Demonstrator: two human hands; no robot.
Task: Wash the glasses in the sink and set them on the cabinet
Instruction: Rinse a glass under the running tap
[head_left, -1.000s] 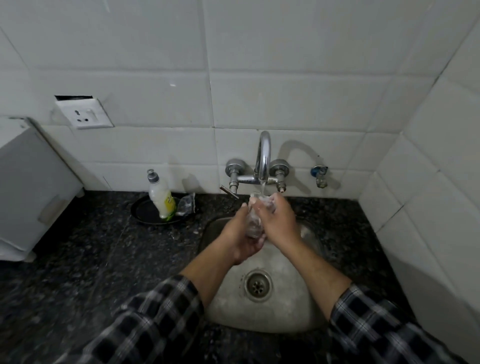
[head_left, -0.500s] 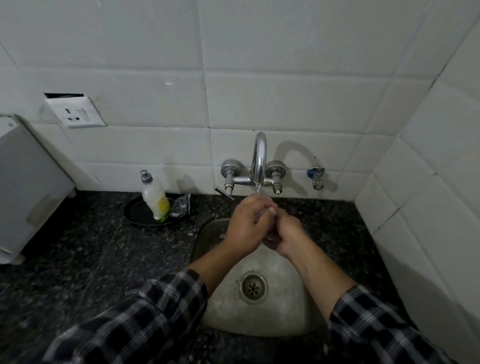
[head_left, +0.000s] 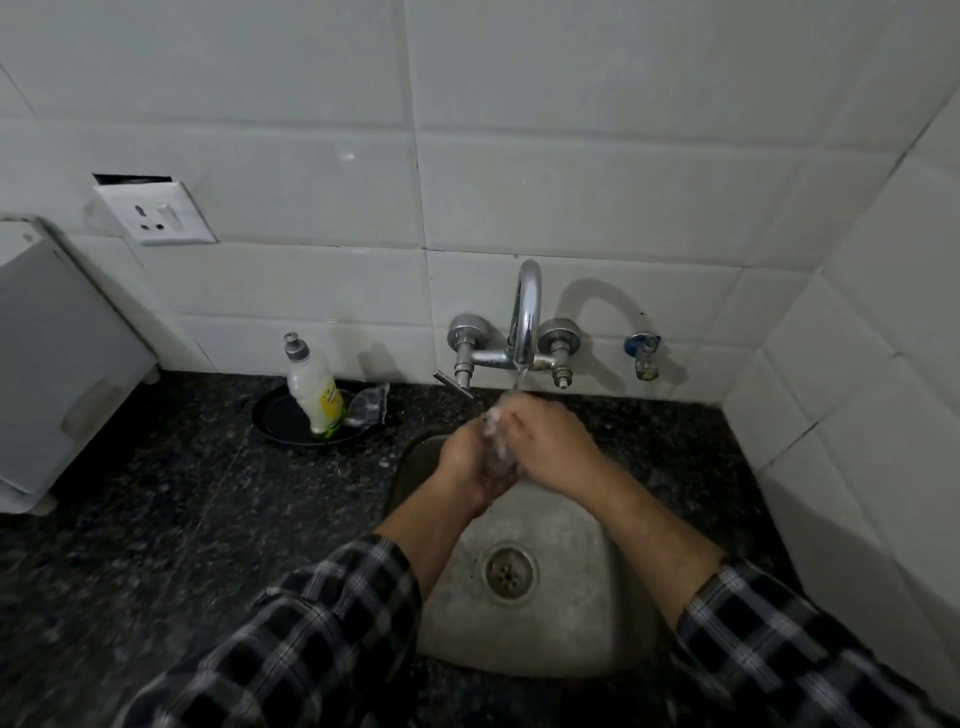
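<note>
Nearest, at 6 o'clock: checked sleeves (head_left: 311, 623), forearms bare over the sink (head_left: 571, 639), drain (head_left: 509, 571) uncovered.

Above the basin, towards 12 o'clock: left hand (head_left: 465, 462) curled up round the glass (head_left: 496, 452) from 9 o'clock, right hand (head_left: 553, 441) wrapped over it from 3 o'clock, fingers bent across the top. Both gripping. Glass mostly hidden and blurred, only a pale wet sliver between the palms.

Half a second back, the reverse: left hand on top, right beneath. A second back, much as now. So, turning and rubbing the glass round under the water, not lifting it away. Reads as mid-rinse of this glass. Setting down on the cabinet not yet begun, and no cabinet top clearly in view.

Beyond, at 12 o'clock: tap (head_left: 524, 322) running, thin stream landing on the knuckles.

Farther, at 10 o'clock on the counter (head_left: 156, 519): soap bottle (head_left: 314, 389) standing in a black dish (head_left: 280, 421), crumpled wrapper (head_left: 370, 405) just beside. No other glasses visible.
</note>
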